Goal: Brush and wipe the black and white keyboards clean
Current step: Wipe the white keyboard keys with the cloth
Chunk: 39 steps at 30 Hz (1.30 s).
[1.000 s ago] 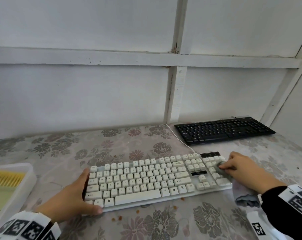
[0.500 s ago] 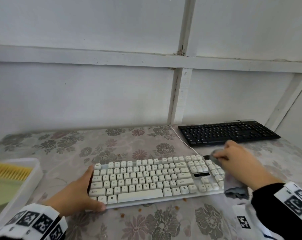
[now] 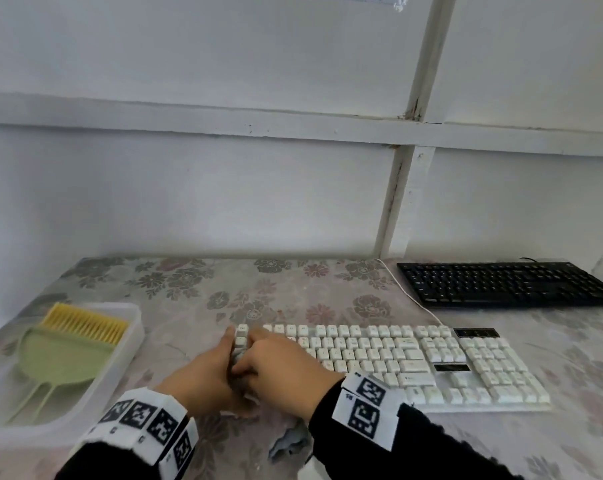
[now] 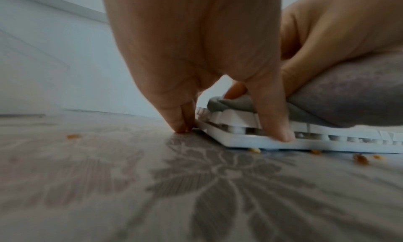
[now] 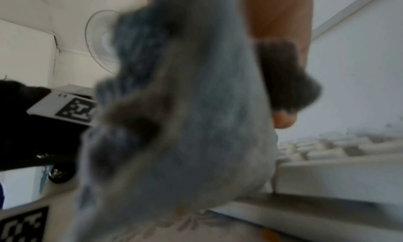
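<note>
The white keyboard lies across the middle of the flowered table, and the black keyboard lies at the back right. My left hand grips the white keyboard's left end. Its thumb is on the front edge and its fingers are at the side, down on the table. My right hand holds a grey cloth and presses it onto the leftmost keys, right beside the left hand. The cloth fills the right wrist view, and part of it hangs off the front edge.
A clear plastic tray at the left holds a green dustpan and a yellow brush. Orange crumbs lie on the table along the white keyboard's front. Its white cable runs back toward the wall.
My right hand has swept the cloth from the white keyboard's right end across to its left end. The left hand has stayed at the left end.
</note>
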Tool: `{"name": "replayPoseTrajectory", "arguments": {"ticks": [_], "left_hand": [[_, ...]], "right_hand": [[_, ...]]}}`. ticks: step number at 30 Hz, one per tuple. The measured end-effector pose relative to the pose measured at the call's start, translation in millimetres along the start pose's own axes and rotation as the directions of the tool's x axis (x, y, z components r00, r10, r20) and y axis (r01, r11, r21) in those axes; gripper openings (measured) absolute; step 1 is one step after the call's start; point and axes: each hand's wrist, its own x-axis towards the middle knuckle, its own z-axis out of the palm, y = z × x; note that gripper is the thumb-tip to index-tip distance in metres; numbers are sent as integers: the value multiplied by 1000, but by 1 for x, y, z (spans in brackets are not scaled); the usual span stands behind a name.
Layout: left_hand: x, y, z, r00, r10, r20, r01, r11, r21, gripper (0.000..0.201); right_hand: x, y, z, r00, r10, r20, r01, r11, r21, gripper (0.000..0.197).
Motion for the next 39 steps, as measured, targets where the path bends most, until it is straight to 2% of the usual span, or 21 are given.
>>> {"name": "replayPoseTrajectory", "arguments": {"ticks": [4,9,12,19,21,25,28,31,39], "left_hand": [[0,-1,0,999,-33,-11,33,999,-2,128],[-4,0,0,999,-44,-4,44,998,-46,130],[-6,4,-2,999,-48,20,48,998,-33,141],[-5,1,-2,998,-53,18,53,999,0,130],[-6,1,-2,999,-52,16,52,999,-8,129],[-3,-2,-1,1000,-13,11,13,999,-48,131],[-2,-2,-1,1000,15,-9,-15,1000,-1,131],[-1,-2,2,1000,5,-28,-5,1000,25,127],[-2,-2,0,999,-33,10,33,998,-57,131]], "right_hand": [[4,3,5,999,23,30,-21,999,-46,22],[-2,7,5,998,60,-9,-60,997,-56,21],[-11,20,4,993,114,-33,-115,993,-34,22],[-37,47,-10,981,192,-29,-194,975,-110,17],[-35,40,-13,982,186,-42,-189,978,-92,18],[-17,8,-13,993,77,-89,-77,997,1,19],[-1,-9,-3,997,33,-74,-36,999,-37,24],[3,-8,7,998,52,-30,-54,997,-60,27],[-34,38,2,983,176,-59,-177,984,-13,24]]}}
